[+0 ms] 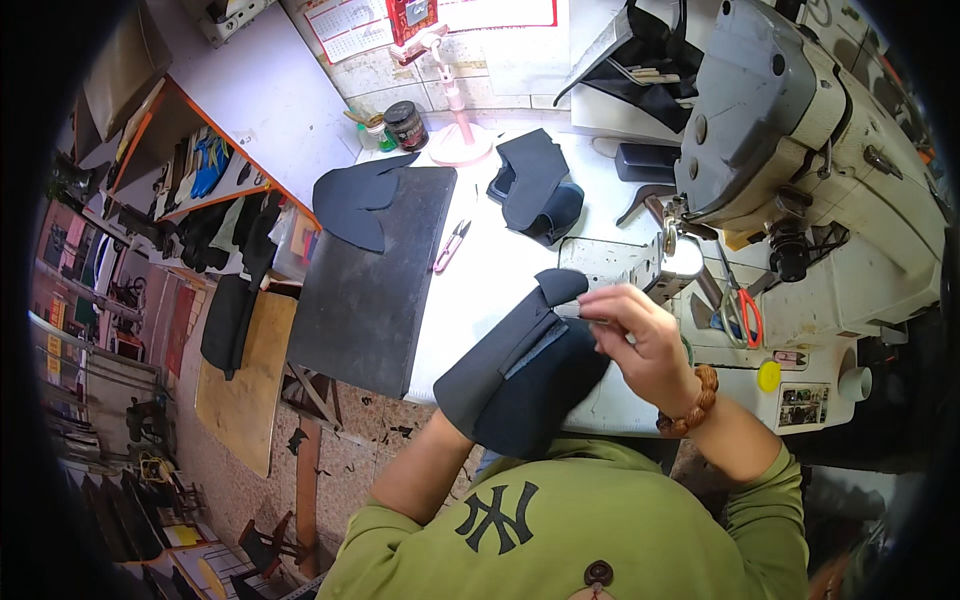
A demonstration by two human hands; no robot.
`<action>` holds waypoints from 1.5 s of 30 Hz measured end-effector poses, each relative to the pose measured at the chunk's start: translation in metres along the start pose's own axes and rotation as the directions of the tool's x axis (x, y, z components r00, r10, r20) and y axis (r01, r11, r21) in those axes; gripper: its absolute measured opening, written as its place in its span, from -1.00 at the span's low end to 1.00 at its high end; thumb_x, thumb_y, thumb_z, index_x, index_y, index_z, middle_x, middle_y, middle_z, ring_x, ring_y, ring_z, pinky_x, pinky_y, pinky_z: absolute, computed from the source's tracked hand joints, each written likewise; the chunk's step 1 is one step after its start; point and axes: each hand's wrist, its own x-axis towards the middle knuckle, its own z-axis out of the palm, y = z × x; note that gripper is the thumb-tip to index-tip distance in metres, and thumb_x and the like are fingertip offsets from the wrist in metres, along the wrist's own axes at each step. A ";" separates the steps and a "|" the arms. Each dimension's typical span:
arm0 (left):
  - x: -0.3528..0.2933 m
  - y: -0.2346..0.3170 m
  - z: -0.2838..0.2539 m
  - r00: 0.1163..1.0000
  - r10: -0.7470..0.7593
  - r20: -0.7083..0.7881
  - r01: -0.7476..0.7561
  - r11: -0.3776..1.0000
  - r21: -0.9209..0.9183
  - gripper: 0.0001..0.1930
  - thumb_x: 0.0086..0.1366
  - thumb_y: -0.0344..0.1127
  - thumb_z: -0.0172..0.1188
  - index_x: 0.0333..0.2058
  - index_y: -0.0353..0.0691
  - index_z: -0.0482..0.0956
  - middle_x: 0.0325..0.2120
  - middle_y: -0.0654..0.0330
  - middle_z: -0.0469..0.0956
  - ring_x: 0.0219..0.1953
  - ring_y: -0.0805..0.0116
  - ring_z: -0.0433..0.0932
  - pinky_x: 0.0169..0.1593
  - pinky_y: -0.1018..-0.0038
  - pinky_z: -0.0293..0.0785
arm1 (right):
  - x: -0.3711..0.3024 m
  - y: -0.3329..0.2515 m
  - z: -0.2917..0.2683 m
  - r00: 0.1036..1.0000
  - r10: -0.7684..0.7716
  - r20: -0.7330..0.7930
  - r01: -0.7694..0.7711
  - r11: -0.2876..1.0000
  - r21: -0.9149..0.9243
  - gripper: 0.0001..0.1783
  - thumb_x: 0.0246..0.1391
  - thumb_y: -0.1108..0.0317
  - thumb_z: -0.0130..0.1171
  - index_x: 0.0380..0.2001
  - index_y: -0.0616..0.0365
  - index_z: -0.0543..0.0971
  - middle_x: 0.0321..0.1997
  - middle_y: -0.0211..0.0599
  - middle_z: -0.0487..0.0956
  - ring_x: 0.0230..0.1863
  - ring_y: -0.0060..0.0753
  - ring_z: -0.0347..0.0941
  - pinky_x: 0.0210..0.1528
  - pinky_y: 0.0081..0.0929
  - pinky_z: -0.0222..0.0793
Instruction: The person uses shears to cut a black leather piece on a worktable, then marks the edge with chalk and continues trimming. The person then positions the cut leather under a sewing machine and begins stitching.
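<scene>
A black, boot-shaped piece of material (480,370), perhaps a boot upper, lies over my left hand. Only my left forearm (425,465) shows; the fingers are hidden beneath or inside the piece. A worn greyish-blue strip (535,350) runs along its middle seam, and a rounded flap (562,287) stands at its top end. My right hand (640,335) is closed in a pinch at that end, around a small silvery tool (572,311) whose tip touches the piece. Motion blurs the fingertips, so the tool's kind is unclear.
A grey sewing machine (760,120) stands at the right, with red-handled scissors (745,315) below its head. Pink thread snips (453,245) lie beside a black board (370,290) bearing a cut black piece (355,205). Another black upper (540,185) and a pink lamp (460,145) are behind.
</scene>
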 end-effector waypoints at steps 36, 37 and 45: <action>0.007 0.019 -0.040 0.919 0.394 -0.007 -0.251 0.598 0.761 -0.64 0.18 -0.38 0.16 -0.03 -0.29 0.48 -0.16 0.02 0.51 -0.17 0.05 0.53 -0.08 0.30 0.44 | -0.067 0.050 -0.062 0.969 0.229 -0.095 -0.226 0.657 -0.719 -0.60 0.15 0.07 0.18 -0.19 0.21 0.49 -0.25 -0.11 0.52 -0.37 -0.14 0.53 -0.38 -0.32 0.43; 0.010 0.020 -0.041 0.908 0.418 -0.001 -0.260 0.567 0.781 -0.65 0.16 -0.38 0.17 -0.05 -0.29 0.49 -0.18 0.01 0.52 -0.20 0.04 0.54 -0.10 0.29 0.45 | -0.071 0.050 -0.058 0.971 0.221 -0.091 -0.231 0.772 -0.592 -0.52 0.17 -0.02 0.15 -0.13 0.22 0.50 -0.22 -0.12 0.54 -0.33 -0.18 0.54 -0.35 -0.34 0.45; 0.013 0.022 -0.036 0.924 -0.332 -0.192 0.327 0.943 -0.057 -0.78 0.33 -0.34 0.13 -0.14 -0.37 0.54 -0.31 0.17 0.63 -0.39 0.46 0.58 -0.32 0.45 0.48 | -0.066 0.049 0.002 0.847 0.379 0.373 -0.528 0.517 0.674 0.03 0.11 -0.44 -0.03 0.34 0.21 0.13 0.25 -0.23 0.36 0.24 -0.39 0.30 0.24 -0.38 0.20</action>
